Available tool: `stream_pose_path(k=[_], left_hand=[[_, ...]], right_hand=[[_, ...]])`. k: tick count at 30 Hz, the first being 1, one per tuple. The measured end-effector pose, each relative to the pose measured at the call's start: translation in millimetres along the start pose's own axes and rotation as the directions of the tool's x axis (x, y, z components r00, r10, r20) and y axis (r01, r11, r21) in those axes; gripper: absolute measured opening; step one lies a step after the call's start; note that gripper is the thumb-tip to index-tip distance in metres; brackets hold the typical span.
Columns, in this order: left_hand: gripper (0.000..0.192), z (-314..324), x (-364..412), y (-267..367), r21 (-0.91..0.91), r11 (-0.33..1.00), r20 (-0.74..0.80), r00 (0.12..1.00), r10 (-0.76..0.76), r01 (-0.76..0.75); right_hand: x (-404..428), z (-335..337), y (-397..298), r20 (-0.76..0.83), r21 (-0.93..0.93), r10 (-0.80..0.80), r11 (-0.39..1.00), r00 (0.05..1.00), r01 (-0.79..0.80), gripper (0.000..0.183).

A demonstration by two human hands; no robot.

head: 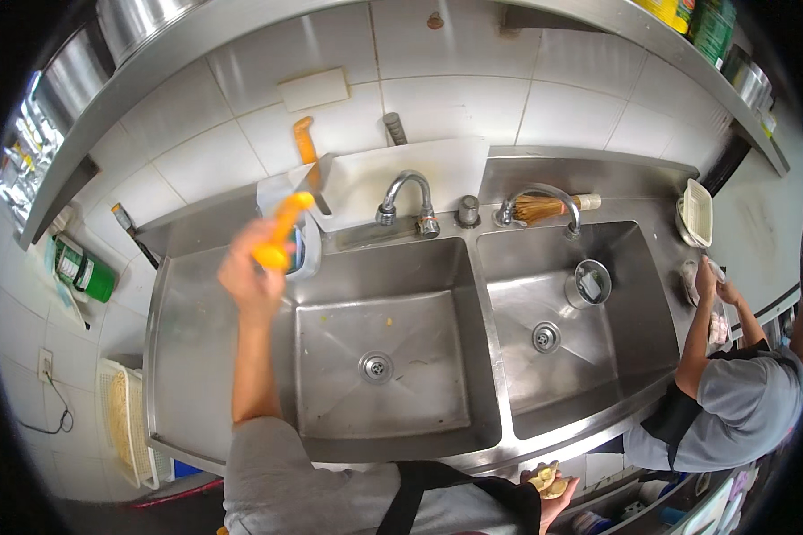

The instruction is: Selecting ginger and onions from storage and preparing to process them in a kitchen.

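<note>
My left hand (251, 264), blurred by motion, grips an orange handle-shaped object (282, 231) above the left end of the sink counter. Whether a blade extends from it cannot be made out. Just behind that hand stands a white plastic container (311, 257) with something blue inside. Low in the view, in front of the counter's edge, my right hand (561, 498) holds pale yellow pieces of food (547, 481) in the palm. Between my hands lies the left steel sink basin (381, 401), with small food scraps on its bottom.
The right basin (549, 394) holds a metal cup (587, 284). A co-worker (743, 394) works at the right. Two faucets (411, 184) rise behind the basins, near an orange-handled knife (304, 140) and a straw brush (549, 207). A metal shelf (401, 3) runs overhead.
</note>
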State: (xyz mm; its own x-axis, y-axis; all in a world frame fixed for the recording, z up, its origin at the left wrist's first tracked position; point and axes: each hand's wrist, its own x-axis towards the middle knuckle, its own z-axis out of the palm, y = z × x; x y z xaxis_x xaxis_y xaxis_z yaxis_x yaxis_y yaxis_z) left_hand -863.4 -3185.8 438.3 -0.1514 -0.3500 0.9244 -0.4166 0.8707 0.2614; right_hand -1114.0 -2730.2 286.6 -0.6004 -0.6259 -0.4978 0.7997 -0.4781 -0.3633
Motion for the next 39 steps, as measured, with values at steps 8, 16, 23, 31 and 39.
stream_pose_path(k=[8,16,23,31,39], left_hand=[[0.038,3,-84,13,0.229,0.929,0.286,0.932,0.221,-0.291],[0.021,6,-46,9,-0.063,0.991,-0.154,0.98,-0.123,0.115],[0.027,-83,10,17,0.038,0.991,-0.447,0.889,-0.098,0.129],[0.032,-58,26,30,-0.009,0.993,-0.252,0.961,-0.116,0.118],[0.033,-44,24,40,-0.034,0.993,-0.081,0.99,-0.114,0.111]], right_hand=[[11,-14,7,-0.178,-0.012,-0.092,0.996,0.98,0.091,0.048],[-4,3,8,-0.07,0.084,0.029,0.996,0.997,-0.023,0.046],[-4,-12,-14,0.096,0.28,0.029,0.958,0.995,-0.055,0.043],[-29,-20,-71,0.14,0.581,-0.349,0.787,0.927,0.209,0.042],[-44,-23,-89,0.087,0.589,-0.492,0.727,0.866,0.354,0.04]])
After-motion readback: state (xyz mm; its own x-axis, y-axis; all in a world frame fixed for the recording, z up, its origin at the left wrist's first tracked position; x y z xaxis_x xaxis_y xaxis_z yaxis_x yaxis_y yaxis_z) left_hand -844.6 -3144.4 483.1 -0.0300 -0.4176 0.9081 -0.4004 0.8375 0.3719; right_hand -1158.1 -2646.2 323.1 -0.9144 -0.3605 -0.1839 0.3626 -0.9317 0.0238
